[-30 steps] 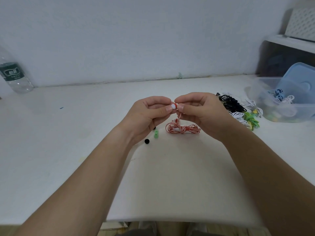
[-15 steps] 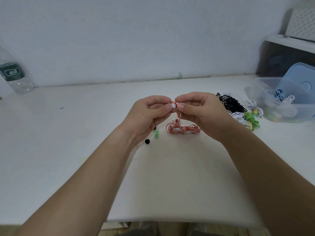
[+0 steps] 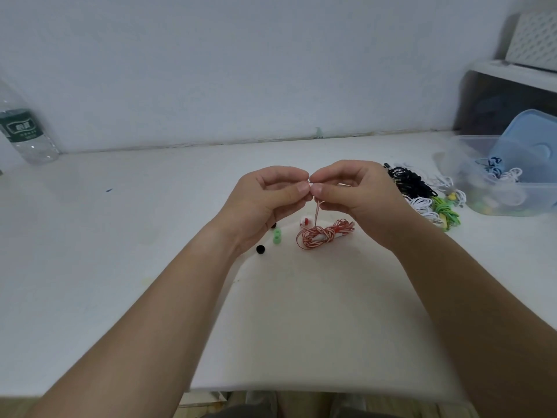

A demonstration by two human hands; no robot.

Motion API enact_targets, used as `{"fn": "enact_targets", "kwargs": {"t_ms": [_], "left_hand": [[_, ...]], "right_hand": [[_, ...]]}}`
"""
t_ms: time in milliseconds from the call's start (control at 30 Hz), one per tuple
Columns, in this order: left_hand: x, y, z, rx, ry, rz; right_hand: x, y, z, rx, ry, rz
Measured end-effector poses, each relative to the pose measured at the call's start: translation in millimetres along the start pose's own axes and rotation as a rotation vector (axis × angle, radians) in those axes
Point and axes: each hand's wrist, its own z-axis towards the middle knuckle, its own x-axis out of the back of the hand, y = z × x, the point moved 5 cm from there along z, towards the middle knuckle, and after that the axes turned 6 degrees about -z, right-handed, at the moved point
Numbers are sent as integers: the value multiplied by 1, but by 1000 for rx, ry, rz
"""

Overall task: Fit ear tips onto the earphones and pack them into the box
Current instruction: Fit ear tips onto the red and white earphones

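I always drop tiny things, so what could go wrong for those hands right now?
1. The left hand and right hand pinch a tiny earbud piece, almost hidden between the fingertips. It might slip out and roll away.
2. The thin cable hangs down to the red-and-white striped earphone bundle on the white table. A tug could drag the bundle into the loose green ear tips and the black ear tip, perhaps scattering them.

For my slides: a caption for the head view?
Left hand and right hand pinch one end of red-and-white striped earphones, coiled on the white table.
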Motion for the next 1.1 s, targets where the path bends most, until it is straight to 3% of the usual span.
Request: {"fn": "enact_targets", "kwargs": {"t_ms": [100, 167, 300, 467, 633, 767, 1000, 1100], "left_hand": [[1, -1, 0, -29, 40, 85], [4, -2, 1, -40, 67, 149], [7, -1, 0, -85, 93, 269], [7, 2, 0, -125, 122, 372], [7, 4, -1, -151, 150, 453], [8, 2, -1, -225, 181, 662], [-22, 11, 7, -295, 272, 722], [-49, 16, 17, -311, 278, 669]], "right_hand": [[3, -2, 0, 23, -22, -135], [8, -5, 1, 78, -62, -362], [3, 7, -3, 5, -320, -801], [-13, 28, -8, -64, -497, -1062], [-12, 21, -6, 16, -378, -977], [-6, 19, -4, 26, -264, -920], [28, -2, 1, -61, 10, -367], [44, -16, -2, -60, 91, -255]]}}
